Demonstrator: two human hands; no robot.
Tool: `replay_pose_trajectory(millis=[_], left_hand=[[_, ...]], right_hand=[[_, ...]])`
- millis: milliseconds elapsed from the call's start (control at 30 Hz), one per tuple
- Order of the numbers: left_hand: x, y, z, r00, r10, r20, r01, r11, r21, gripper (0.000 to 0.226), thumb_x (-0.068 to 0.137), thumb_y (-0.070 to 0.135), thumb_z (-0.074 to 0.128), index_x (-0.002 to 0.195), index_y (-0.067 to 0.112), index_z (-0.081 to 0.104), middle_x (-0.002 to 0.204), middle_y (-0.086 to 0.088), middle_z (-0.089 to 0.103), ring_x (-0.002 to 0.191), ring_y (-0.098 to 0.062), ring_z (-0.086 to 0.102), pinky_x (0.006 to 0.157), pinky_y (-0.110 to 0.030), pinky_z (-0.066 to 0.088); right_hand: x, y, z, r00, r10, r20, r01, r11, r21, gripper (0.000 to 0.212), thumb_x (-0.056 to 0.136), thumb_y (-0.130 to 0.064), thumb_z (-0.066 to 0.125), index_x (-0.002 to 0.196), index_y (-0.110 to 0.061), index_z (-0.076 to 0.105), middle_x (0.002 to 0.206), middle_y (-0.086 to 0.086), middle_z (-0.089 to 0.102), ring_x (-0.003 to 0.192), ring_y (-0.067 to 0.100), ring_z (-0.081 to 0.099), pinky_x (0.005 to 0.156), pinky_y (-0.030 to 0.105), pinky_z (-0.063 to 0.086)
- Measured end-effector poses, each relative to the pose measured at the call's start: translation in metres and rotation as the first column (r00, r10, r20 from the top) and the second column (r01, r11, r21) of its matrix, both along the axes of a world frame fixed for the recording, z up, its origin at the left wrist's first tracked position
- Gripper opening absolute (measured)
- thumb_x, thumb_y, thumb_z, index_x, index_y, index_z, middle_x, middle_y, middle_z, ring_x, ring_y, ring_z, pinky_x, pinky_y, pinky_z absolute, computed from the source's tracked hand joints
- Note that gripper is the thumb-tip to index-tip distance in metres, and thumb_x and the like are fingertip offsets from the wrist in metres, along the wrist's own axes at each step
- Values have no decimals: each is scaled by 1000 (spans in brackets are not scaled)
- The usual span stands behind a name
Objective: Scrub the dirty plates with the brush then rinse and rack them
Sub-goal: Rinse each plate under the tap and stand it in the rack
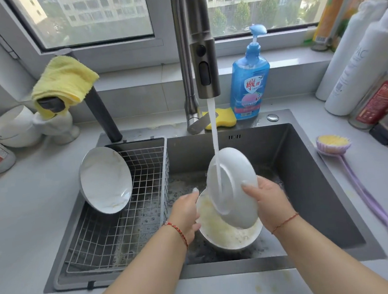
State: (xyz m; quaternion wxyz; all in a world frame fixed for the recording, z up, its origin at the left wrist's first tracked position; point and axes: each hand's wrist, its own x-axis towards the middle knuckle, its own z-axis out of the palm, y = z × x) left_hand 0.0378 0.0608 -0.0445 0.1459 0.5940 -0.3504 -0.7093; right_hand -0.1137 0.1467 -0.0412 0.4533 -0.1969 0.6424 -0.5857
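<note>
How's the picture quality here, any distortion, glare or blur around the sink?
Head view: wide-angle lens bows the window frame and leans the bottles inward; even daylight, soft shadows; the water stream is a blurred white streak over the white plate; no harsh glare.

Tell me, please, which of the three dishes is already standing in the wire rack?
The marbled plate, leaning on edge in the wire rack; the white plate is under the tap, and the dirty bowl sits in the sink.
</note>
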Motion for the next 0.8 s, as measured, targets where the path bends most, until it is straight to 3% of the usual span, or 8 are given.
replay_pose_trajectory(millis=[67, 133, 200, 333, 467, 533, 667, 800], left_hand=[[-1, -5, 0, 995, 37, -95, -36, 999, 16, 57, 100, 46, 49, 149, 20, 33, 144, -17, 44, 130, -34, 47, 106, -51, 42], [-4, -10, 4, 970, 108, -217, -91, 992, 85, 60, 95, 55, 50, 145, 23, 39, 144, -23, 43, 129, -38, 48, 103, -57, 44], [-7, -16, 6, 929, 174, -327, -126, 978, 164, 60, 87, 64, 56, 125, 17, 55, 133, -23, 54, 116, -38, 59, 91, -56, 52], [-7, -21, -8, 868, 246, -432, -162, 961, 222, 88, 70, 61, 78, 145, 34, 40, 136, -15, 57, 112, -43, 63, 85, -66, 51], [-2, -20, -20, 850, 325, -415, -278, 945, 171, 41, 100, 38, 48, 140, 29, 48, 128, -17, 62, 110, -43, 63, 81, -63, 54], [-1, -20, -25, 823, 331, -462, -283, 943, 173, 41, 102, 39, 44, 140, 26, 49, 129, -19, 61, 110, -44, 63, 82, -63, 54], [-3, -12, -21, 802, 303, -514, -278, 952, 127, 35, 103, 39, 42, 136, 31, 52, 135, -18, 57, 114, -43, 61, 96, -64, 47], [-4, -6, -13, 783, 245, -572, -221, 969, 114, 38, 104, 35, 42, 141, 27, 47, 134, -17, 60, 114, -39, 64, 100, -57, 47]], right_hand=[[11, 3, -4, 971, 104, -213, -102, 995, 21, 11, 90, -11, 61, 92, -20, 68, 82, -2, 71, 80, 23, 64, 72, 35, 54], [20, 5, -12, 854, 277, -440, -256, 961, 108, 4, 87, -27, 61, 87, -26, 65, 75, -5, 69, 75, 20, 63, 70, 29, 53], [30, 7, -19, 564, 449, -693, -337, 891, 303, 19, 89, -30, 58, 71, -27, 52, 63, -4, 56, 67, 21, 52, 57, 20, 40], [48, 9, -22, 103, 210, -972, -342, 925, 164, 17, 76, -29, 54, 64, -19, 58, 49, -8, 54, 44, 16, 51, 42, 20, 27], [53, 4, -27, 103, 295, -950, -457, 862, 218, 31, 80, -32, 45, 81, -15, 70, 67, -5, 69, 59, 14, 65, 49, 19, 47], [54, 0, -22, 185, 450, -874, -532, 793, 295, 35, 95, -34, 40, 116, -19, 65, 113, -4, 69, 104, 13, 63, 87, 27, 51], [50, -24, -8, 407, 709, -576, -716, 639, 280, 45, 104, -31, 26, 149, -27, 25, 149, -25, 18, 139, -9, 7, 119, 26, 0], [37, -54, -16, 152, 707, -691, -633, 606, 481, 51, 105, -25, 25, 152, -24, 4, 155, -16, -8, 140, -4, -11, 118, 37, -11]])
